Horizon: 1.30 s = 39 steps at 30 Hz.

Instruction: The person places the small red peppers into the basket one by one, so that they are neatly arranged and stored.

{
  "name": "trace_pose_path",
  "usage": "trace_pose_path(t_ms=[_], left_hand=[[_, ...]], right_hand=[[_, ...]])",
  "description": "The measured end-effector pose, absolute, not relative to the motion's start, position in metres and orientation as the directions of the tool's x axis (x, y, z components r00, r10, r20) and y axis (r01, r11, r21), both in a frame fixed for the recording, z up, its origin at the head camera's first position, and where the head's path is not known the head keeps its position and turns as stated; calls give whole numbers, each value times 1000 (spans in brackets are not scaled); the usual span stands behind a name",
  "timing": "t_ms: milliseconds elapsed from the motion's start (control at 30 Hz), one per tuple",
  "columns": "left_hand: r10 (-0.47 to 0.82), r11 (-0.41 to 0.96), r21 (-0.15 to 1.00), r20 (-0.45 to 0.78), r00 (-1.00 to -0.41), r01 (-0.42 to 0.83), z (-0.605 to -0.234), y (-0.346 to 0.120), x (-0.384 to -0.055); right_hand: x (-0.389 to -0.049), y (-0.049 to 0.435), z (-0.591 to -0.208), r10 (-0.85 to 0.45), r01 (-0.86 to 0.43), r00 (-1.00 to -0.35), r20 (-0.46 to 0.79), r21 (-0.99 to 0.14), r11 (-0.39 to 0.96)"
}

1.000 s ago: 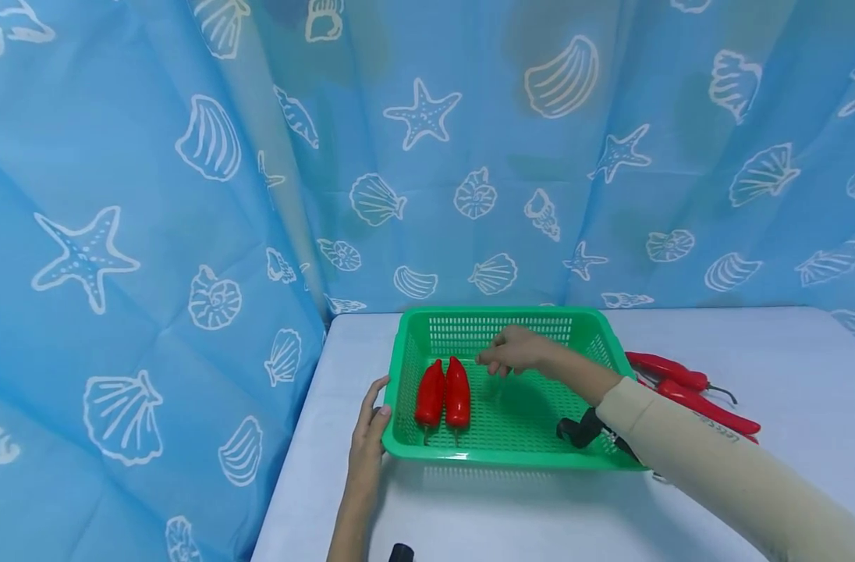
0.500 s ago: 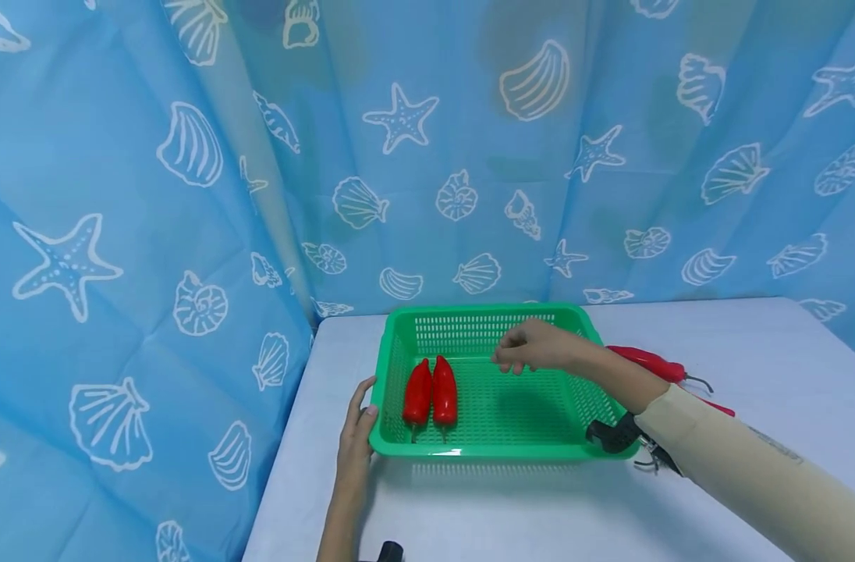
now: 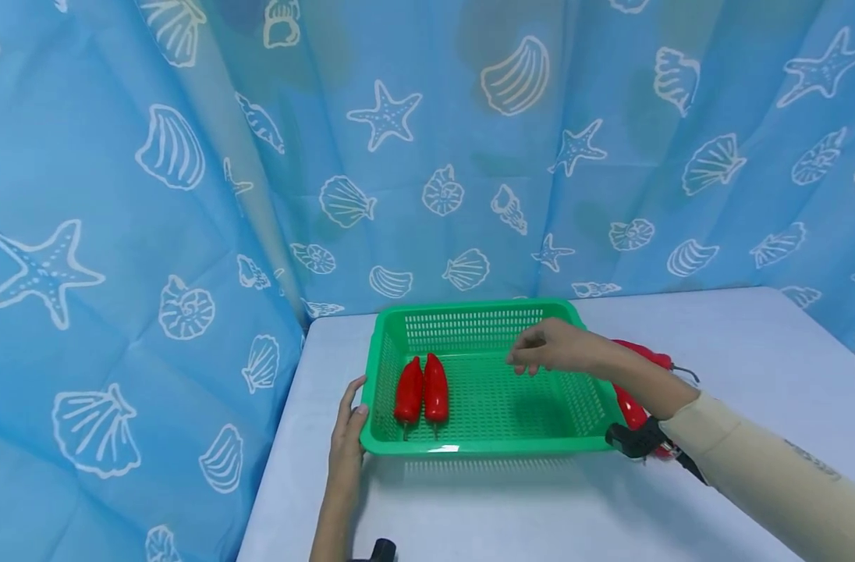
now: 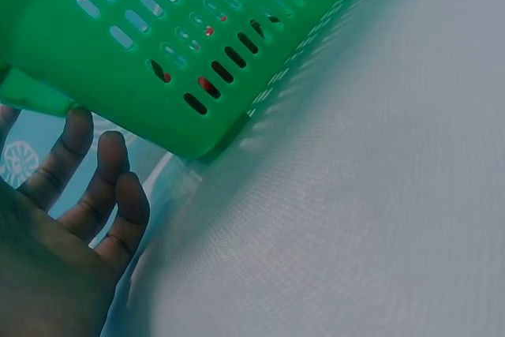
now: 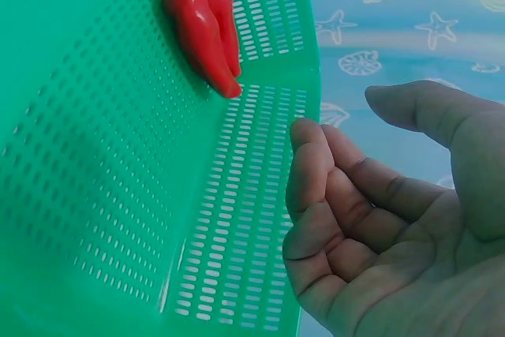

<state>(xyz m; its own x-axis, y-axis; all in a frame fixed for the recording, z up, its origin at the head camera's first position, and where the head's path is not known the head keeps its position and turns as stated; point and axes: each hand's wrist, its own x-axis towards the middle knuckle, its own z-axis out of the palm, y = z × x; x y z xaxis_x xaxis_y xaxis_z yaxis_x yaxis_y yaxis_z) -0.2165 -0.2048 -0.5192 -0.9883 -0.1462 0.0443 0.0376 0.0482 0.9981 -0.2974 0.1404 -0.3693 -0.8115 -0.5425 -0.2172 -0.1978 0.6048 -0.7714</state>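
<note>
Two red chili peppers lie side by side in the left part of a green plastic basket, their stems toward the near side. My left hand rests against the basket's left rim; in the left wrist view its fingers are slightly bent and touch below the rim. Over the right part of the basket hovers my right hand, its fingers loosely curled and the thumb apart from them in the right wrist view. It holds nothing. More red chili peppers lie to the right of the basket, partly hidden by the right forearm.
The basket stands on a white-covered table. A blue curtain with white shell and starfish prints hangs behind and to the left. A black wrist mount overlaps the basket's near right corner.
My right hand has moved right over the basket, away from the two peppers. The head view has turned rightward, so the scene shifts left. My left hand stays at the rim.
</note>
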Motion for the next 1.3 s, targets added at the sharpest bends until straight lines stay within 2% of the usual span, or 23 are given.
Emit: trace_pose_path(t_ms=[833, 1067, 1300], left_hand=[[-150, 66, 997, 43, -988, 33, -520, -198, -214], [-147, 86, 995, 60, -987, 48, -518, -201, -215], [-139, 73, 997, 43, -989, 33, -515, -201, -214]], right_hand=[[-267, 198, -380, -395, -112, -897, -198, -764, 635], [-261, 222, -387, -371, -131, -918, -139, -777, 616], [-258, 240, -396, -313, -131, -942, -119, -729, 672]])
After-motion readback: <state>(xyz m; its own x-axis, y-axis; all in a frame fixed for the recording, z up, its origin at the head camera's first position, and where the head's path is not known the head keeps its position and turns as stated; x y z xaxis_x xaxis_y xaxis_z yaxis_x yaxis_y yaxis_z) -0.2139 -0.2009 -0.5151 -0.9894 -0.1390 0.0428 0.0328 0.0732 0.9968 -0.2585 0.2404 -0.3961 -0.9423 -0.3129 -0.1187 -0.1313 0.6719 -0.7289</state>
